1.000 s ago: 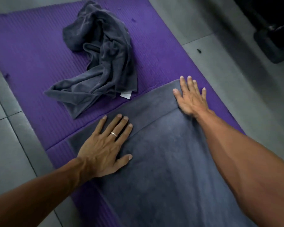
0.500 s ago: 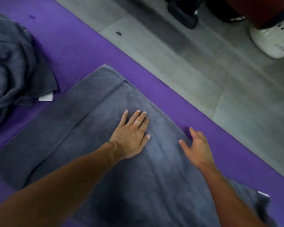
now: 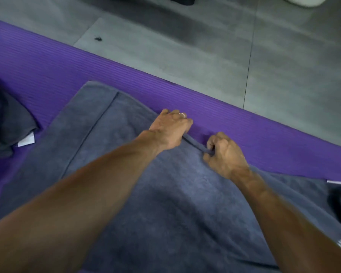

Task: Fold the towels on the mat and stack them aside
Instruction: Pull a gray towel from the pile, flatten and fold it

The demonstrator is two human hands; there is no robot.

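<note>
The spread towel (image 3: 165, 203) is grey terry cloth, matt and softly napped, with a flatter woven band near its far end; its edge bunches into a thick cord where the left hand (image 3: 170, 128) and right hand (image 3: 223, 152) pinch it. The mat (image 3: 67, 69) is purple foam, matt, ribbed in fine parallel lines. The crumpled towel (image 3: 6, 123) at the left is the same dull grey cloth, with a white fabric label (image 3: 27, 140). The floor (image 3: 205, 56) is grey tile, smooth, faintly sheened. A ring (image 3: 182, 114) looks like shiny metal.
</note>
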